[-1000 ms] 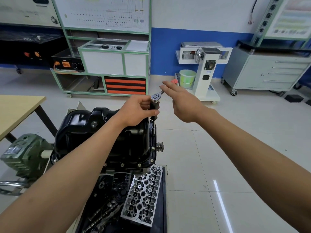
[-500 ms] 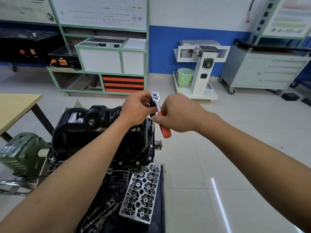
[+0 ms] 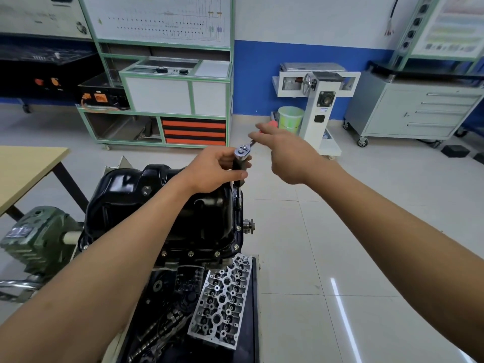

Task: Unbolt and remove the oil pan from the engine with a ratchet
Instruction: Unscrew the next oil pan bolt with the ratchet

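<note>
Beyond the grip a green-framed bench (image 3: 162, 95) stands against a blue-and-white wall (image 3: 262, 72) — grey drawer cabinet (image 3: 419, 111) right, wooden table (image 3: 26, 166) left, pale floor tiles (image 3: 340, 231) beneath.

An automotive training workshop: an upturned engine (image 3: 167, 226) on a stand nearby, wiring-diagram teaching boards (image 3: 159, 19) and a wheeled tool cabinet (image 3: 419, 111) along the far wall.
</note>
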Demonstrator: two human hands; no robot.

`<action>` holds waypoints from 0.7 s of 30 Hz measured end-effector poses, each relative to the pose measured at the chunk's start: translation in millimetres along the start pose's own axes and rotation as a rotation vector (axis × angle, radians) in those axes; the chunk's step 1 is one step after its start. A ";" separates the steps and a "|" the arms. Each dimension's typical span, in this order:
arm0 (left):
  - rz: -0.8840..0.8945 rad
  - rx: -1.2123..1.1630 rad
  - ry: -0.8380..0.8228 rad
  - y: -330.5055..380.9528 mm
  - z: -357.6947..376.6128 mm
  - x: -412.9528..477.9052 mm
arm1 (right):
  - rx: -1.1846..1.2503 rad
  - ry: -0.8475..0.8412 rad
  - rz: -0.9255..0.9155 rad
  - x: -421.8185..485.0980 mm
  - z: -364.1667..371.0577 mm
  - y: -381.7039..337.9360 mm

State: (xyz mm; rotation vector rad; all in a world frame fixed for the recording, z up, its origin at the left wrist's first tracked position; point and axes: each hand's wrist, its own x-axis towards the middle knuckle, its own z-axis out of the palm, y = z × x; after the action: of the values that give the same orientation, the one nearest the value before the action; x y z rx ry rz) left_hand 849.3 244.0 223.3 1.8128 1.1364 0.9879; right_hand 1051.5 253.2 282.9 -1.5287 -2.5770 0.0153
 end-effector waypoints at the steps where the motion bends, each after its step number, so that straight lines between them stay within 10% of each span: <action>1: 0.005 0.003 0.004 0.5 -1.4 0.1 | 0.018 -0.003 -0.022 0.8 3.5 1.3; 9: -0.010 -0.010 0.117 -9.1 7.5 6.4 | -0.070 0.209 0.093 -18.3 -3.1 -1.7; 21: 0.033 0.025 0.212 -8.2 14.9 4.8 | 0.129 -0.060 0.101 -48.3 -12.5 -42.0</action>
State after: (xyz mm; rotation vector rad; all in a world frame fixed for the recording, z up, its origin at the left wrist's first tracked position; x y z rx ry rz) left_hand 861.3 248.1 211.0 1.7831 1.2541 1.2131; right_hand 1039.3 189.9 293.0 -1.6319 -2.4861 0.2372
